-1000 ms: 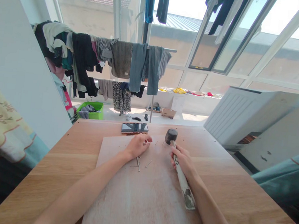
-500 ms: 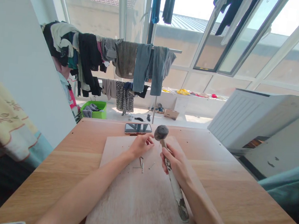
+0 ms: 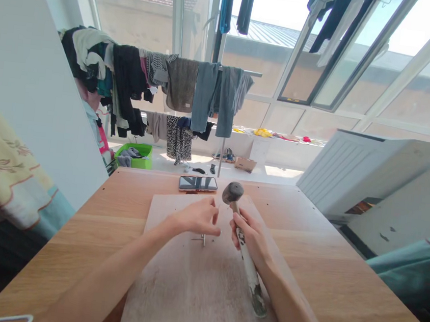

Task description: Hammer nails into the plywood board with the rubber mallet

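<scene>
My right hand [image 3: 250, 231] is wrapped round the upper handle of a mallet [image 3: 252, 282]. Its dark rounded head points away from me, and the worn, pale handle slants back toward my right forearm. My left hand [image 3: 199, 217] hovers over a pale wooden board [image 3: 186, 286], its fingers bent and the thumb apart from them, with nothing visible between them. Right below that hand lie a few nails [image 3: 203, 240], partly covered by it. The board rests on the wooden table.
A phone [image 3: 198, 183] lies flat behind the board on the wooden table [image 3: 341, 276]. Beyond the far edge stands a rack of hanging clothes [image 3: 180, 85], with a green basket [image 3: 144, 157] on the floor. A white cabinet [image 3: 352, 170] is at the right.
My left hand has come down and nearer, from beside the mallet head to over the nails, hiding part of them. My right hand and the mallet have hardly moved.
</scene>
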{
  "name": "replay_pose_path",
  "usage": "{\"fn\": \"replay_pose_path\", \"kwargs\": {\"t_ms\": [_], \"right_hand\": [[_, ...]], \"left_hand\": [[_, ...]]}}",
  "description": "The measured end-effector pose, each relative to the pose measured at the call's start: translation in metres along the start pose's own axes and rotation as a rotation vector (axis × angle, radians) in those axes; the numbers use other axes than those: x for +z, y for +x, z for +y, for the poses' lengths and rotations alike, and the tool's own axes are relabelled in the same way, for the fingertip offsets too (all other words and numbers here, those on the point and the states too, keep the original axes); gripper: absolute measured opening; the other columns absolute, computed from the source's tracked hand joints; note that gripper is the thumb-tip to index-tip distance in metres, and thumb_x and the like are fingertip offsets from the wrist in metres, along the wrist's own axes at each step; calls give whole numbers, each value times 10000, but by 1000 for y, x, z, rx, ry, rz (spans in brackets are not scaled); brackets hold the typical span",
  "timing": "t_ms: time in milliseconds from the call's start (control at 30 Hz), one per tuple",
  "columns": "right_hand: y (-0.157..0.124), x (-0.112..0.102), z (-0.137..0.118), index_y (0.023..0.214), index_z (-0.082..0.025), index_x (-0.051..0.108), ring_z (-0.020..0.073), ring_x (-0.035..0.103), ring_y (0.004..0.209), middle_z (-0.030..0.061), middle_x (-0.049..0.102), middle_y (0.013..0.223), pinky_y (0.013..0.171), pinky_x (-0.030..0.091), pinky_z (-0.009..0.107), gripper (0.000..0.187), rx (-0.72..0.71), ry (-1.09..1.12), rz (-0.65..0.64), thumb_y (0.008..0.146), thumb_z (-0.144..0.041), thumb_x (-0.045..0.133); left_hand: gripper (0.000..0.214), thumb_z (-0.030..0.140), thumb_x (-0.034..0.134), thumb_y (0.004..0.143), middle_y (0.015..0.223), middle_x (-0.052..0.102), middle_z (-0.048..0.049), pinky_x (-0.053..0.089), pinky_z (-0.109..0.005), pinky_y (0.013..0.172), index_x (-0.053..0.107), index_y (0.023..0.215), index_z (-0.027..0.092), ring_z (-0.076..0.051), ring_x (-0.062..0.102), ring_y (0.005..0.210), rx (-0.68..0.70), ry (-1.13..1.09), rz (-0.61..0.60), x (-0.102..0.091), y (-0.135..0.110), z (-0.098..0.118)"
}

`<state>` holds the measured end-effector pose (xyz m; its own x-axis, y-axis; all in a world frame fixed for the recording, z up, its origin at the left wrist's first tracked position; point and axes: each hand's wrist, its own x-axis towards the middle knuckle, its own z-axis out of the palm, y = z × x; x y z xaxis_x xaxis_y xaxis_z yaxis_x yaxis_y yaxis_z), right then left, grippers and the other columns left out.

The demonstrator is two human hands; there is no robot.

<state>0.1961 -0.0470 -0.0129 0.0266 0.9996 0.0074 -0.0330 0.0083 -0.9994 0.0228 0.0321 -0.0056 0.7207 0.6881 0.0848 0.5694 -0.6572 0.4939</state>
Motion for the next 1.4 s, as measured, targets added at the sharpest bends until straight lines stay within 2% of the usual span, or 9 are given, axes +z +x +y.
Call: {"fn": "replay_pose_path", "kwargs": {"t_ms": [67, 200, 367, 433, 533, 700, 1033, 1267, 1400], "right_hand": [[2, -3, 2, 873, -216, 540, 59, 459, 325, -92, 522, 627, 305, 314, 194, 346, -7, 5, 21, 816, -546, 627], [4, -6, 5, 833, -220, 526, 55, 458, 327, -91, 522, 634, 308, 319, 194, 333, -26, 5, 39, 816, -535, 631], [3, -5, 3, 824, -218, 530, 57, 456, 329, -87, 514, 627, 305, 326, 194, 333, -30, -6, 66, 802, -532, 639], [2, -4, 2, 843, -219, 535, 56, 452, 325, -88, 515, 631, 302, 325, 194, 333, -28, -7, 75, 796, -531, 642], [1, -3, 1, 806, -216, 523, 54, 453, 324, -85, 514, 626, 298, 325, 193, 336, -27, -12, 76, 795, -529, 645], [0, -2, 0, 795, -213, 529, 57, 458, 330, -81, 515, 627, 299, 348, 198, 319, -37, -29, 65, 805, -513, 636], [-1, 0, -1, 784, -216, 531, 66, 469, 329, -80, 520, 609, 297, 349, 198, 334, -30, -42, 66, 796, -532, 642], [-1, 1, -5, 811, -213, 535, 56, 458, 325, -80, 521, 618, 299, 334, 191, 352, -33, -22, 27, 805, -547, 646], [2, 8, -16, 826, -210, 552, 57, 463, 323, -76, 538, 629, 292, 322, 188, 331, -15, -13, -16, 803, -522, 658]], "left_hand": [[208, 363, 761, 646, 917, 550, -60, 483, -310, 691, 689, 667, 169, -202, 580, 754, 25, 92, -102, 1, -6, 13], [149, 300, 745, 648, 982, 600, -76, 423, -300, 563, 684, 640, 164, -165, 564, 646, 45, 153, -182, 5, -7, 26], [87, 195, 716, 663, 657, 600, -8, 373, -254, 535, 636, 631, 183, -168, 566, 611, 4, 115, -72, -15, -6, 8], [68, 145, 683, 677, 633, 614, 14, 366, -234, 533, 654, 723, 185, -154, 570, 593, -66, 60, -9, -25, -7, -5], [189, 93, 632, 701, 691, 669, 15, 382, -214, 550, 685, 858, 185, -140, 590, 601, -118, -6, 55, -32, -7, -23], [170, 88, 593, 748, 704, 684, -7, 424, -212, 600, 733, 778, 179, -145, 612, 644, -41, -23, 115, -21, -2, -37], [181, 48, 590, 772, 821, 688, -47, 490, -266, 775, 727, 791, 165, -165, 622, 754, 40, -36, 244, -2, 6, -38], [229, 81, 591, 775, 802, 677, -8, 508, -221, 679, 679, 974, 154, -115, 598, 682, 41, -337, 352, 21, 8, -51], [219, 93, 612, 766, 774, 669, 3, 504, -214, 659, 658, 972, 151, -105, 583, 653, 44, -394, 394, 25, 7, -54]]}}
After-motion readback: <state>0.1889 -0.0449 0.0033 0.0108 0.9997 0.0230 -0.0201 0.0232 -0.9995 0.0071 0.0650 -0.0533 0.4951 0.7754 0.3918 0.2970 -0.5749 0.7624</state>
